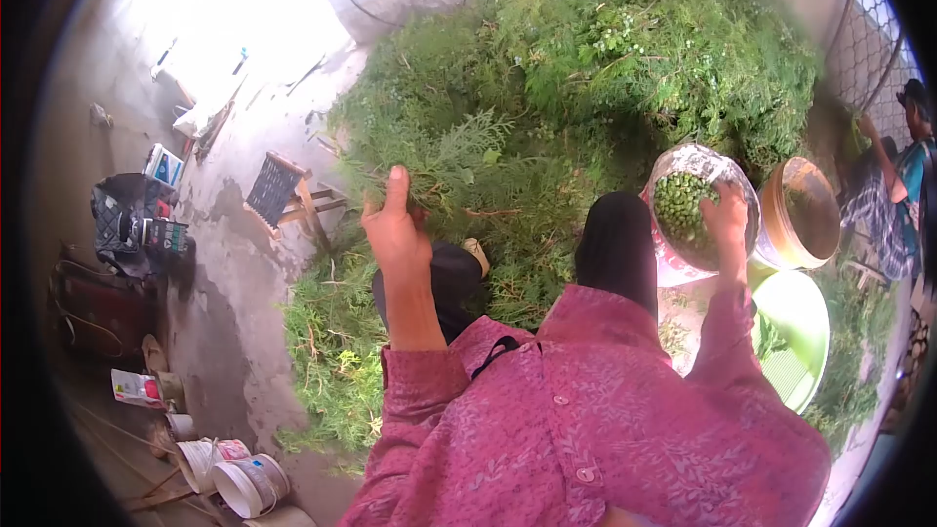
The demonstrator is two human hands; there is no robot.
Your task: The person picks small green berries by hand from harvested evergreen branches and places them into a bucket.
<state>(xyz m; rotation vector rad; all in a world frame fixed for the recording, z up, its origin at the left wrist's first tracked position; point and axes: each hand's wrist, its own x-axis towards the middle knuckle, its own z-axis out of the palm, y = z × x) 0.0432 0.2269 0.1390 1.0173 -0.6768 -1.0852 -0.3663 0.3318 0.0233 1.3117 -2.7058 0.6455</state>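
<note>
left hand: our left hand (pixel 395 229) is closed on a sprig of feathery green foliage (pixel 459 151), thumb up along the stem, fingers wrapped behind it.
sprig axis: we read its long axis as running up and to the right from the grip, stem end in the fist, leafy tip fanning away from us into the heap.
right hand: our right hand (pixel 727 220) is gripping the near rim of a clear bowl (pixel 673 263), fingers curled over the edge, and holds it tilted toward us.
bowl contents: small green berries (pixel 680 205) fill the middle of it; we cannot tell whether the bowl rests on anything.
key relation: the sprig lies left of the bowl, with our dark knee (pixel 617 244) between them; left hand is the nearer to the sprig, right hand the nearer to the berries.
heap: the big pile of cut branches (pixel 605 59) sits straight ahead, touching the sprig's tip and spreading round our legs.
right side: a wooden-rimmed sieve (pixel 802 213) stands just beside the bowl, a pale green basin (pixel 795 332) below it, near our right sleeve.
other person: someone sits at the far right edge by the wire fence, one hand (pixel 867 125) raised; well apart from our hands.
left side: a small wooden stool (pixel 283 190) on the concrete floor (pixel 224 263), white buckets (pixel 234 473) near the bottom left, well apart from the work.
</note>
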